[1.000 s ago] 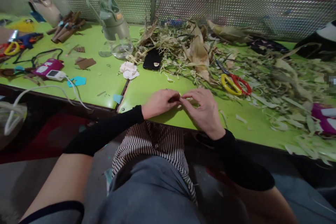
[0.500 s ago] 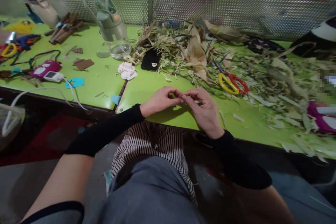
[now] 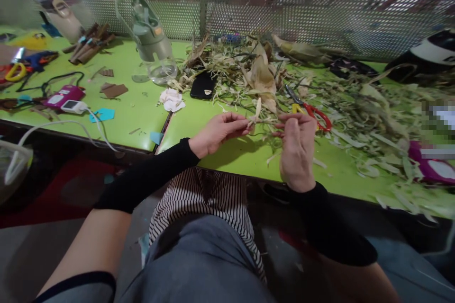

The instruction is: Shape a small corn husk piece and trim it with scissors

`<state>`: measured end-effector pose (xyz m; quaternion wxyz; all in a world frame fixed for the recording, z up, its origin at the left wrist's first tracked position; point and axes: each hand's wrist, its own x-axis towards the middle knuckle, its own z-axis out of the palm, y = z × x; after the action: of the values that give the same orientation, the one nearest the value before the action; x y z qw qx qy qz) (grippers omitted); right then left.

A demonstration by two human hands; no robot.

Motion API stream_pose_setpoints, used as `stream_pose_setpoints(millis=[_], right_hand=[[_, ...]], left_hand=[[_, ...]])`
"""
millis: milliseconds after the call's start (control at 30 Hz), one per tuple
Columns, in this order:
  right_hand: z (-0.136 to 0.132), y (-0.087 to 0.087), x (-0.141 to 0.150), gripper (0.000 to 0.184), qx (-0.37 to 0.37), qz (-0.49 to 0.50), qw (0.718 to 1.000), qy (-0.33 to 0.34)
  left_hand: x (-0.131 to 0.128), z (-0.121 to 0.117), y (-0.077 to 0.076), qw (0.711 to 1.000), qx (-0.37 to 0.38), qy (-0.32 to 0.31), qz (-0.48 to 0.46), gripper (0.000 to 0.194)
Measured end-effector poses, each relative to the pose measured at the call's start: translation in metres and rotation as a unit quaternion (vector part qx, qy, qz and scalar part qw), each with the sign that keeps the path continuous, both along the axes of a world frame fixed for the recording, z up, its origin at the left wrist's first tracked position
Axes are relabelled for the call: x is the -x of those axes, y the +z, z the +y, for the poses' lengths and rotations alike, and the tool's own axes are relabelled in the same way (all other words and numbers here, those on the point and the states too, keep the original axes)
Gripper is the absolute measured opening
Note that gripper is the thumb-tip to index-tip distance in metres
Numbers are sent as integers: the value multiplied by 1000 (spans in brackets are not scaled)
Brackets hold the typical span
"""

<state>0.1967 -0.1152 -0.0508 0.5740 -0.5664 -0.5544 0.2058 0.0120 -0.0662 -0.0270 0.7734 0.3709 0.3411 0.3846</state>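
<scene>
My left hand (image 3: 222,133) pinches one end of a small piece made of pale dried husk strips (image 3: 259,114) above the near part of the green table (image 3: 227,158). At its other side, the fingers of my right hand (image 3: 298,149) are closed on the thin strip ends, slightly blurred. One short strip sticks upward between the hands. Scissors (image 3: 324,117) with a red and a yellow handle lie just behind my right hand, which partly hides them. Beyond both hands spreads a heap of husk shreds and leaves (image 3: 261,75).
A black phone (image 3: 202,85) lies before the heap, beside a crumpled tissue (image 3: 172,100). A green-lidded bottle (image 3: 152,42) stands behind. Farther left are a magenta device (image 3: 66,97) with a white cable and a bundle of brown sticks (image 3: 88,43). A perforated metal screen (image 3: 220,4) backs the table.
My hands were fingertip to fingertip; now they are apart, the right one shifted right and turned. Pale husk strips now show between them. The view has shifted slightly.
</scene>
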Motion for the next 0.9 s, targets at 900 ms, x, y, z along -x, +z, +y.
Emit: stream_pose_setpoints(millis=[900], right_hand=[[-11,4,10,23,-3,-16,977,215]], left_hand=[[-2,5,-10,997,-46,-13,54,17]])
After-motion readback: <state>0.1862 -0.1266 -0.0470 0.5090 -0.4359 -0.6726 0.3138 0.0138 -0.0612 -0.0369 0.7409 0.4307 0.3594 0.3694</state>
